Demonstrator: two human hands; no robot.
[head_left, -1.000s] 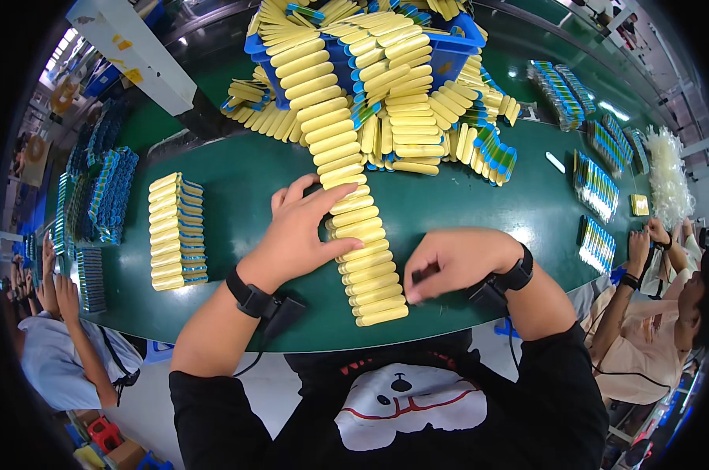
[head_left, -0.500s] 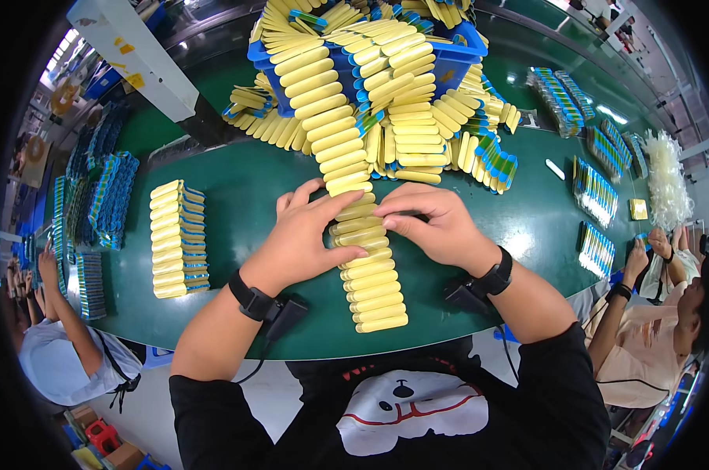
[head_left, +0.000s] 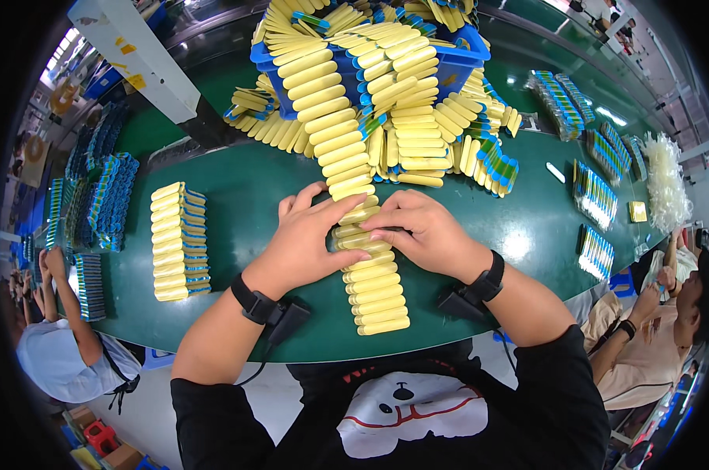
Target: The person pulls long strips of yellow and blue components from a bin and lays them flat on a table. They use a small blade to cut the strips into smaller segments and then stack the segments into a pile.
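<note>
A long strip of yellow, flat, round-ended pieces [head_left: 376,291] runs down from a heaped blue bin onto the green table in front of me. My left hand [head_left: 301,241] rests on its left side, the index finger across the strip and the thumb lower down, holding it between them. From the right, my right hand [head_left: 426,233] pinches at the strip with thumb and forefinger, close to the left index finger. The exact spot of the pinch is partly covered by the fingers. Below both hands the strip's end lies flat.
The blue bin [head_left: 462,53] overflows with strips. A neat yellow stack [head_left: 168,241] stands at left beside a metal post [head_left: 139,59]. Blue-green bundles [head_left: 596,192] and clear plastic [head_left: 668,178] lie at right. Co-workers sit on both sides, one person [head_left: 644,345] at right.
My right hand has shifted slightly left and down over the strip, its fingertips reaching farther onto it. The left hand stays nearly in place. At right, a co-worker's hands have moved.
</note>
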